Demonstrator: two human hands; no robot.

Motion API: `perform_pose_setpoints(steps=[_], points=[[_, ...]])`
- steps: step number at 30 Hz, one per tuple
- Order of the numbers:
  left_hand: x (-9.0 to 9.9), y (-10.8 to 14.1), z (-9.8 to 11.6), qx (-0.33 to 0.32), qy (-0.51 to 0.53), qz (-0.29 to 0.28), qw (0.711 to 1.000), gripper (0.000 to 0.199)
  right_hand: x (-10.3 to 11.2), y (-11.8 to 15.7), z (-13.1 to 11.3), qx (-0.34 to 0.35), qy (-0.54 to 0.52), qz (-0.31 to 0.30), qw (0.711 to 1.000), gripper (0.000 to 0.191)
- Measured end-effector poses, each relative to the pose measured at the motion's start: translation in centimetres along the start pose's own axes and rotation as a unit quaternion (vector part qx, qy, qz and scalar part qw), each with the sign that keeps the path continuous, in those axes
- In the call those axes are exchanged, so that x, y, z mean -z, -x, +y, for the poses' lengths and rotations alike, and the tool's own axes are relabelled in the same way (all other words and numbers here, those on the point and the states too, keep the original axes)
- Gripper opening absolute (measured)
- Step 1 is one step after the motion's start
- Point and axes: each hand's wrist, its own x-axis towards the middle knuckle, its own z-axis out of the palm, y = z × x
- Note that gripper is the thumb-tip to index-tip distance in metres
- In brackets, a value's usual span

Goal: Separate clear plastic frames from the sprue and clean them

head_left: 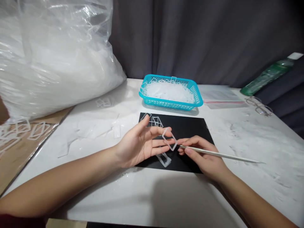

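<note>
My left hand (140, 142) is palm up, fingers stretched out and thumb raised apart. A thin translucent rectangular plastic frame (174, 139) rests against its fingertips; whether any fingers pinch it I cannot tell. Just to the right, my right hand (201, 153) is closed around a slim pale metal tool (228, 155). One end of the tool points at the frame, and its thin pointed end extends right. Beneath both hands lies a black mat (187, 126). On it are several loose frames (156, 121) near the back and a small pile (164, 160) below my left fingers.
Behind the mat stands a blue basket (172, 104) heaped with white frames. A large clear bag (59, 63) of white pieces fills the left. Loose frames (38, 129) lie on brown cardboard (23, 155). At right are a zip bag (220, 95), glasses (260, 106) and a green bottle (268, 74).
</note>
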Motion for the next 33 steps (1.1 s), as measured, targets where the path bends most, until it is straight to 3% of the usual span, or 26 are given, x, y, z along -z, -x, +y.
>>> perform_pose_setpoints(steps=[3, 8, 12, 15, 17, 20, 22, 23, 25, 28, 30, 31, 32, 33], points=[[0.1, -0.1, -0.7, -0.001, -0.024, -0.025, 0.999, 0.062, -0.6, 0.7, -0.6, 0.051, -0.096, -0.013, 0.994, 0.010], [0.0, -0.3, -1.5, -0.034, -0.092, -0.019, 0.995, 0.039, -1.5, 1.4, -1.5, 0.065, -0.051, 0.009, 0.997, 0.014], [0.3, -0.8, -2.1, -0.091, -0.193, 0.036, 0.976, 0.031, -0.9, 1.2, -1.2, 0.057, -0.003, 0.057, 0.997, 0.008], [1.2, -1.4, -2.0, -0.126, -0.282, 0.102, 0.946, 0.027, 0.0, 0.6, -0.7, 0.048, 0.026, 0.137, 0.989, 0.003], [2.0, -1.7, -1.5, -0.153, -0.408, 0.129, 0.891, 0.029, 0.6, 0.1, -0.4, 0.040, 0.026, 0.174, 0.984, 0.005], [3.2, -2.2, -0.7, -0.223, -0.638, 0.113, 0.728, 0.027, 1.0, -0.7, -0.1, 0.018, 0.039, 0.195, 0.980, 0.010], [3.9, -2.6, -0.4, -0.249, -0.732, 0.077, 0.630, 0.019, 0.9, -1.0, 0.1, -0.003, 0.053, 0.190, 0.980, 0.013], [4.1, -2.9, -0.5, -0.246, -0.758, 0.061, 0.601, 0.017, 0.7, -1.1, 0.1, -0.014, 0.061, 0.181, 0.981, 0.014], [4.5, -3.5, -0.9, -0.222, -0.786, 0.040, 0.576, 0.016, 0.4, -1.1, 0.0, -0.031, 0.078, 0.159, 0.984, 0.016], [4.5, -4.2, -1.7, -0.207, -0.796, 0.040, 0.568, 0.013, 0.0, -1.1, -0.1, -0.039, 0.092, 0.131, 0.986, 0.017], [4.1, -4.3, -1.9, -0.212, -0.778, 0.051, 0.589, 0.014, 0.1, -1.0, -0.1, -0.030, 0.089, 0.124, 0.988, 0.017], [3.8, -4.2, -1.9, -0.210, -0.750, 0.055, 0.624, 0.015, 0.2, -0.9, -0.1, -0.018, 0.085, 0.124, 0.988, 0.016], [3.4, -4.0, -1.9, -0.201, -0.701, 0.057, 0.682, 0.015, 0.3, -0.9, -0.1, 0.000, 0.081, 0.127, 0.989, 0.015], [2.9, -3.7, -1.8, -0.180, -0.625, 0.054, 0.758, 0.016, 0.4, -0.8, -0.1, 0.022, 0.075, 0.131, 0.988, 0.014]])
